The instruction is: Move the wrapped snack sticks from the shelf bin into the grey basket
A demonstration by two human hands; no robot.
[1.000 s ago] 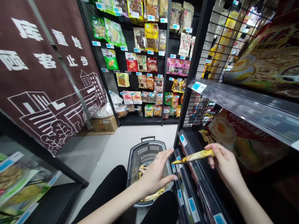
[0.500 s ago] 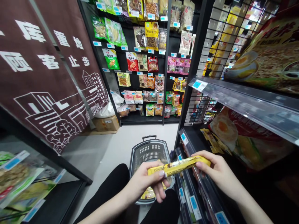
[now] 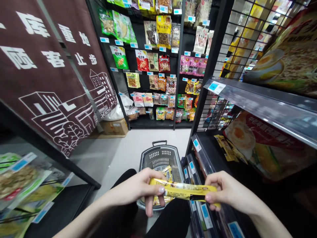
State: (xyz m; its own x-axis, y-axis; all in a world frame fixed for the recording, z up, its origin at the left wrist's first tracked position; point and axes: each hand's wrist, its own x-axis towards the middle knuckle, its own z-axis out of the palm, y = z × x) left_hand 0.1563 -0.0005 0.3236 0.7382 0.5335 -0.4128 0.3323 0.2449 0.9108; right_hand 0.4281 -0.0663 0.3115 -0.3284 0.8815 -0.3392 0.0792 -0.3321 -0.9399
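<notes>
A long, thin yellow snack packet (image 3: 184,191) is stretched level between my two hands. My left hand (image 3: 148,187) pinches one end with its thumb on top and fingers beneath. At the other end, my right hand (image 3: 220,191) grips the wrapper between thumb and fingers. Below them, a grey shopping basket (image 3: 160,152) stands on the floor in front of my knees, partly covered by my left hand and the packet. Similar yellow packets (image 3: 167,172) lie inside the basket. On the lower right shelf, more yellow packets (image 3: 229,148) lie beside a large red bag (image 3: 267,145).
Close on my right is a shelf unit with a protruding clear edge (image 3: 262,109) and price tags. Hanging snack bags (image 3: 163,31) fill the rack ahead. A brown curtain (image 3: 52,76) hangs left, above a cardboard box (image 3: 114,128). Bagged goods (image 3: 22,185) sit at lower left.
Both hands have lowered the packet's right end, so it now lies nearly level with a printed side facing up. My left hand has shifted slightly left. The view has tilted down a little.
</notes>
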